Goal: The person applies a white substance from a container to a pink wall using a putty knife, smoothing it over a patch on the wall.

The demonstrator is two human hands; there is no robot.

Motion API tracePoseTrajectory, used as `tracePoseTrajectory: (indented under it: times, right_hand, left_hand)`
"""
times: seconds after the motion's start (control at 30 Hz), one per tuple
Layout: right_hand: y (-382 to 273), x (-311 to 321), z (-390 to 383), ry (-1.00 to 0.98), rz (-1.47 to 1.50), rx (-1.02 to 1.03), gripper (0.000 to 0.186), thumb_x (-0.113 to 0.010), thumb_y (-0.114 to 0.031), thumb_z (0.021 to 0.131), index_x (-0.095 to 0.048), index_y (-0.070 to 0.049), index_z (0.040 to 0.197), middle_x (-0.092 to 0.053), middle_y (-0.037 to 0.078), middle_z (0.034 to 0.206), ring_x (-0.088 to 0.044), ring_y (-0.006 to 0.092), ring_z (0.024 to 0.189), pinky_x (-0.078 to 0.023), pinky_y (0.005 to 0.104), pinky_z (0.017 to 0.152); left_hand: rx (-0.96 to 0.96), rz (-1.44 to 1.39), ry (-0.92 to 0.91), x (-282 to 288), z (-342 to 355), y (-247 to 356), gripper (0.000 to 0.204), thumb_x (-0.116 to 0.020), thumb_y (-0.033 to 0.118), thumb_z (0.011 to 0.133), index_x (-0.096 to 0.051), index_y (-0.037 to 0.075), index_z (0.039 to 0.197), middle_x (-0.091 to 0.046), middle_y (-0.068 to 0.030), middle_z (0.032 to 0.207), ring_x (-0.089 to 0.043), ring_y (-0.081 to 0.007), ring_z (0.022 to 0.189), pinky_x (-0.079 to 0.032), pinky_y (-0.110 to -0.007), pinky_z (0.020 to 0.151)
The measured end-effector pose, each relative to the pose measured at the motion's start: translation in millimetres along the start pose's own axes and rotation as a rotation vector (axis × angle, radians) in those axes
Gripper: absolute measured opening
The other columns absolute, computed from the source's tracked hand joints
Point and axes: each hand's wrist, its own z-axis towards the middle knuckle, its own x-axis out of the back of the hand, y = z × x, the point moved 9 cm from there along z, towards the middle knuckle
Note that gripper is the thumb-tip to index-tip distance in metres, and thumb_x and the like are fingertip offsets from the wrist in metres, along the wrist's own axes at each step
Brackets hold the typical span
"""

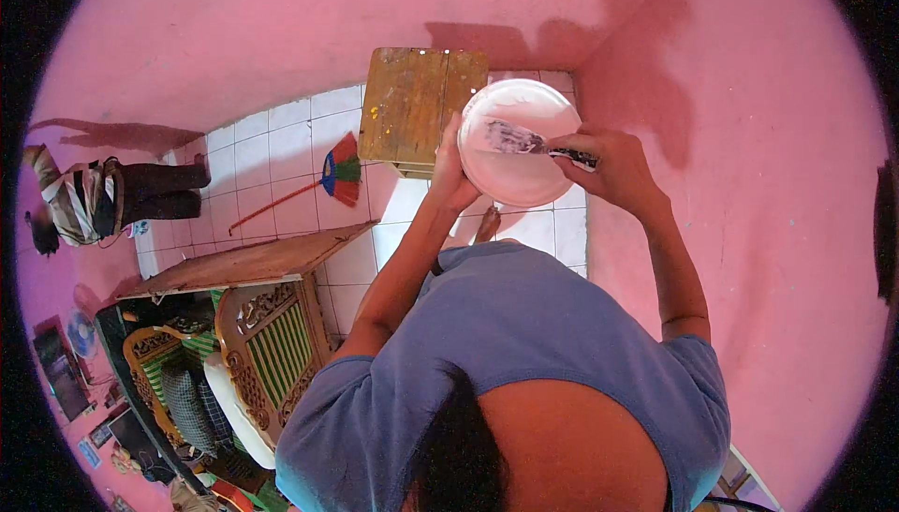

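Note:
My left hand (454,170) grips the left side of a round white tub (515,184) with pale, creamy material inside. My right hand (609,170) is closed on the dark handle of a flat scraper (506,135), its smeared blade over the inside of the tub. The tub is held up beside a wooden stool (412,104) with yellow spots on its top. Part of a bare foot (489,222) shows on the floor below it.
Pink walls (712,231) enclose the white tiled floor (281,151). A multicoloured broom (339,170) lies left. Striped and dark clothing (140,189) is on the left wall. A leaning board (234,259), carved furniture (272,343) with cushions and a fan (81,334) occupy the lower left.

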Motion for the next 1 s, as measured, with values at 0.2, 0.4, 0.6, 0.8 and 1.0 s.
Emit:
tracePoseTrajectory:
  times: [0.2,0.4,0.6,0.8,1.0]
  right_hand:
    - [10,18,-6,0.054,0.0,-0.034,0.024,-0.07,-0.015,0.076,-0.071,-0.017,0.099,-0.066,0.008,0.08,-0.063,0.0231,0.065,-0.048,0.0315,0.058]
    - [-4,7,4,0.01,0.037,0.146,0.024,-0.069,-0.019,0.076,-0.071,-0.014,0.099,-0.065,0.01,0.086,-0.064,0.026,0.07,-0.052,0.036,0.063]
    - [9,22,-9,0.035,-0.05,0.111,0.024,-0.071,-0.013,0.073,-0.071,-0.015,0.097,-0.065,0.008,0.078,-0.061,0.0213,0.062,-0.047,0.0313,0.055]
    - [18,40,-46,0.057,-0.091,-0.191,0.021,-0.066,-0.019,0.08,-0.071,-0.018,0.1,-0.063,0.007,0.072,-0.062,0.0216,0.064,-0.048,0.0341,0.058]
    - [22,27,-54,0.207,-0.05,-0.211,0.023,-0.067,-0.016,0.079,-0.07,-0.013,0.102,-0.059,0.006,0.071,-0.057,0.0181,0.058,-0.044,0.03,0.055]
  left_hand:
    - [-0.018,0.032,0.059,6,-2,9,0.067,-0.031,0.055,0.095,-0.038,0.003,0.137,-0.047,-0.02,0.133,-0.048,-0.0322,0.121,-0.039,-0.047,0.103]
    - [0.0,0.0,0.06,8,4,6,0.067,-0.031,0.054,0.096,-0.038,0.003,0.137,-0.046,-0.0202,0.134,-0.046,-0.033,0.123,-0.036,-0.048,0.105]
    - [-0.054,0.019,0.123,13,-5,15,0.066,-0.033,0.055,0.095,-0.038,0.003,0.137,-0.046,-0.0198,0.134,-0.047,-0.0331,0.122,-0.035,-0.05,0.105]
    - [-0.318,-0.013,0.118,22,-6,36,0.066,-0.032,0.055,0.095,-0.035,0.007,0.139,-0.042,-0.016,0.139,-0.043,-0.0309,0.126,-0.035,-0.049,0.106]
    - [-0.448,0.032,0.151,12,-3,32,0.064,-0.028,0.055,0.095,-0.035,0.009,0.139,-0.041,-0.0134,0.139,-0.042,-0.0298,0.126,-0.035,-0.048,0.105]
